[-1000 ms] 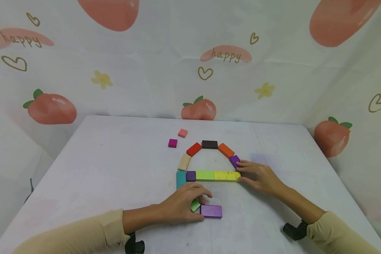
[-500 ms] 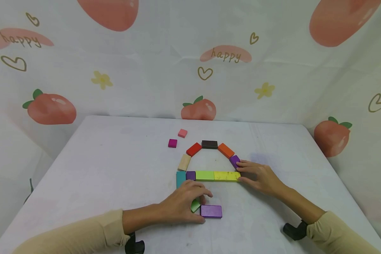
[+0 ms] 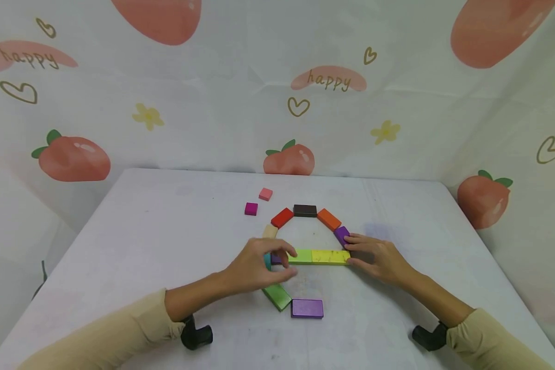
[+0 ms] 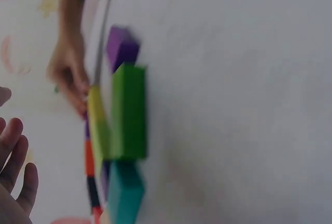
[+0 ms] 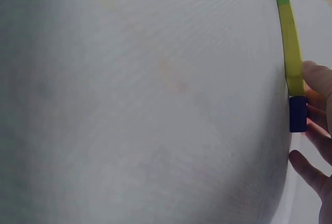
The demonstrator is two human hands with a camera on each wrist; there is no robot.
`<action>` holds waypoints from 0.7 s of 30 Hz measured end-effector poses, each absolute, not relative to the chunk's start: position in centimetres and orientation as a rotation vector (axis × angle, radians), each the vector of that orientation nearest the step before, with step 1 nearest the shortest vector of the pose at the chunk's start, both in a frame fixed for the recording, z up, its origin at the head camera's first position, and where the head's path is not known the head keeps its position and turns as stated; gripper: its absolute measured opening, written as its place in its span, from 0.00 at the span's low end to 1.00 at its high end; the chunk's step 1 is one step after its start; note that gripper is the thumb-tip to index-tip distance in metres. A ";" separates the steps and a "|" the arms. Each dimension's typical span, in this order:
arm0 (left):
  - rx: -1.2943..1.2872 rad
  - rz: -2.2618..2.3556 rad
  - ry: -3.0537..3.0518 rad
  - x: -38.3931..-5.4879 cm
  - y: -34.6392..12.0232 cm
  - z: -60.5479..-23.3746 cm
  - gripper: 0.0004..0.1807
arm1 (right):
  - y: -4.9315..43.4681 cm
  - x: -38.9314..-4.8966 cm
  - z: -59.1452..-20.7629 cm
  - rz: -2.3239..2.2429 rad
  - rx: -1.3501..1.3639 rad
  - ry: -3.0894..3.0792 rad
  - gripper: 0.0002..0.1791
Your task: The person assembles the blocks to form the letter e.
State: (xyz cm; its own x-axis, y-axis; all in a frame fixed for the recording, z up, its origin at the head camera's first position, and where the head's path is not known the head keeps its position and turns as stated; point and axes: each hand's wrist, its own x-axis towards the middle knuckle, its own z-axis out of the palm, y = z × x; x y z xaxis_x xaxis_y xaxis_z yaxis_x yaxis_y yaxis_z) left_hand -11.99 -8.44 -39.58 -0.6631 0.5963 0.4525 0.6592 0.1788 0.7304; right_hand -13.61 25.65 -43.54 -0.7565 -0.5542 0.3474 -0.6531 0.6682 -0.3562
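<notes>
In the head view, my left hand (image 3: 256, 264) hovers over the left side of a ring of coloured wooden blocks, fingers loosely bent, nothing between them. Below it lie a green block (image 3: 277, 296) and a lilac block (image 3: 307, 308); the teal block (image 4: 126, 190) is partly covered. On the right, my right hand (image 3: 379, 259) stays at the end of the yellow block (image 3: 330, 257), fingertips against the purple block (image 3: 341, 236). The right wrist view shows a dark blue block (image 5: 298, 114) between its thumb and fingers; from the head this block is hidden.
Red (image 3: 282, 218), black (image 3: 305, 210) and orange (image 3: 329, 219) blocks form the far arc, with a cream block (image 3: 270, 231) at its left. A magenta block (image 3: 251, 208) and a pink block (image 3: 265, 194) lie apart behind. Patterned cloth (image 3: 213, 103) hangs beyond the white table (image 3: 166, 231).
My left hand has left the green and lilac blocks and moved away from me, over the teal block; the green block is now uncovered. The right hand has kept its place.
</notes>
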 end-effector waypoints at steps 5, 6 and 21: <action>-1.030 -1.460 -2.338 -15.7 -10.2 -38.1 0.15 | 25.6 -13.6 -43.5 0.692 0.992 -2.663 0.20; -0.981 -1.455 -2.342 -16.7 -10.8 -38.1 0.17 | 25.6 -13.6 -43.5 0.693 0.995 -2.661 0.20; -0.634 -1.385 -2.791 -24.4 -17.4 -39.8 0.40 | 25.6 -13.7 -43.4 0.699 0.995 -2.674 0.20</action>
State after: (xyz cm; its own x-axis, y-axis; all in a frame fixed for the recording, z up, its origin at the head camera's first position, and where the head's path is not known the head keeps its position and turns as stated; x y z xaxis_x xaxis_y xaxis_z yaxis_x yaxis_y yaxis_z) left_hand -24.37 -17.36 -39.75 -0.9198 0.3665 0.1400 0.3333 0.5414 0.7719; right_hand -13.69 25.62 -43.38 -0.7522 -0.5620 0.3439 -0.6584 0.6610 -0.3599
